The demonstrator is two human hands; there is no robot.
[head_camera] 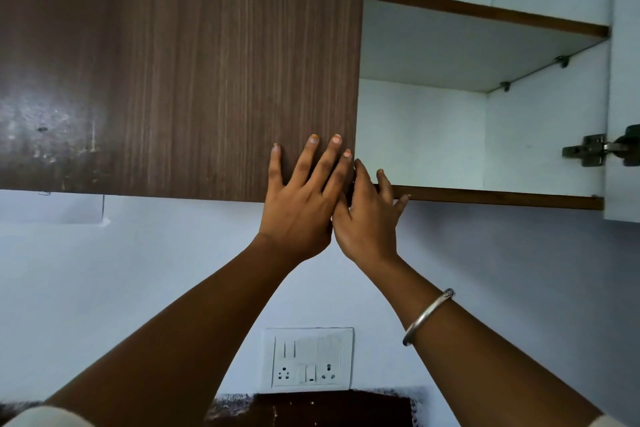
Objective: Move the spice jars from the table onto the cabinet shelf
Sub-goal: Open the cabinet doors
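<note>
Left hand [298,204] presses flat, fingers straight, on the dark brown wood-grain cabinet door [173,62]. Right hand [367,215], fingers spread and gripping nothing, touches its free edge, nearer the brown-edged white cabinet shelf [485,197] at right. Spice jars are out of view.

Readable text: none in view.
White plastic socket-and-switch plate [309,359]: no legible marks.
Brown wood-grain cabinet door [173,62]: no lettering.
</note>
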